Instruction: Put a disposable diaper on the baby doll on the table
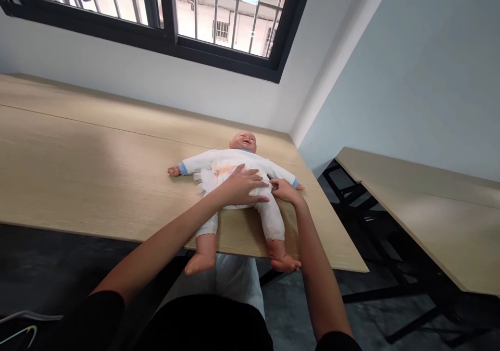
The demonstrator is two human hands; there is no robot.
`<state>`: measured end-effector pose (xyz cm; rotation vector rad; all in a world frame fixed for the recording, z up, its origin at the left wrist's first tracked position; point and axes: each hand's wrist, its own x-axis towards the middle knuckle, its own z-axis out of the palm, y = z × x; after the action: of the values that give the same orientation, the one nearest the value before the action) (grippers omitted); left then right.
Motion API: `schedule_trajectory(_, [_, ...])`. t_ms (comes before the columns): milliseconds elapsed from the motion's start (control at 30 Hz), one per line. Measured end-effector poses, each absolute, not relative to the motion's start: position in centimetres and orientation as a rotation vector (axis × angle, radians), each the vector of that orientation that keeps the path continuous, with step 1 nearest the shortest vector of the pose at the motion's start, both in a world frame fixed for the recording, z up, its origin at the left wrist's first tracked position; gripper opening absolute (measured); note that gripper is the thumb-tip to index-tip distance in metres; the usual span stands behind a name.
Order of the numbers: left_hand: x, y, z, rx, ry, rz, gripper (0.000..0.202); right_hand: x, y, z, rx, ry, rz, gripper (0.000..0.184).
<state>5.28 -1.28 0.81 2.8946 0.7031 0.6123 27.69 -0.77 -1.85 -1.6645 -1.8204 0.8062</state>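
A baby doll (234,163) in a white suit with blue cuffs lies on its back on the wooden table (97,153), head toward the wall, bare feet hanging over the near edge. My left hand (242,184) rests flat on the doll's belly, fingers stretched out toward the right. My right hand (283,189) is at the doll's hip on the right side, fingers curled and pinching the white clothing there. A bit of white diaper or tissue sticks out at the doll's left side.
A dark-framed barred window (175,12) runs above the table. A second wooden table (429,210) on a black metal frame stands to the right, with a dark floor gap between. A grey cloth hangs below the near table edge.
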Motion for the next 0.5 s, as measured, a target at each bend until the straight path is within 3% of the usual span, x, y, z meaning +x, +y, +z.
schedule_trajectory(133, [5.15,-1.13,0.78,2.874,0.691,0.632,0.046,27.74,-0.43,-1.93,-1.645,-1.718,0.753,0.008])
schedule_trajectory(500, [4.79,-0.52,0.41,2.824,0.674,0.733,0.046,28.04,-0.13,-2.61,-1.524,-1.413,0.976,0.058])
